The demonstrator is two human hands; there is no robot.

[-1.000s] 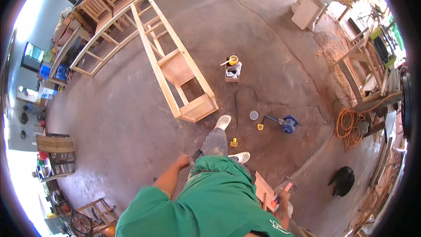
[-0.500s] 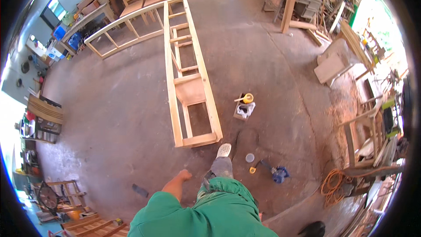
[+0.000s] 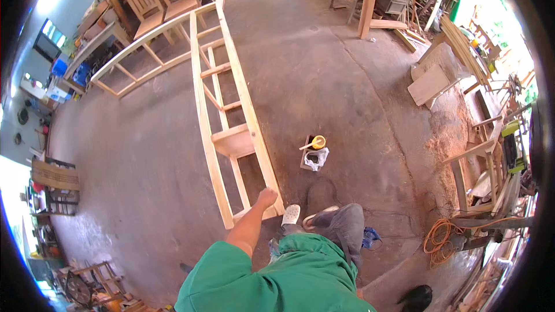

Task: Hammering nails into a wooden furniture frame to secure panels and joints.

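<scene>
A long pale wooden frame with crosspieces and a panel lies along the floor in front of me, its near end by my feet. My left hand is closed in a fist over the near right corner of this frame. Whether it touches the rail or holds anything is hidden from above. My right hand is out of sight; at most a sliver of skin shows beside my green shirt. Right of the frame, a small box holds a white plastic bag and a yellow tub with a light handle across it.
A second curved frame meets the long one at the far left, near wooden chairs. A blue power tool sits beside my right leg. An orange cord, scrap wood and sawdust line the right side.
I have stepped forward, so the frame is nearer and farther left. My left hand has moved from open floor to above the frame's near end. A second shoe now shows.
</scene>
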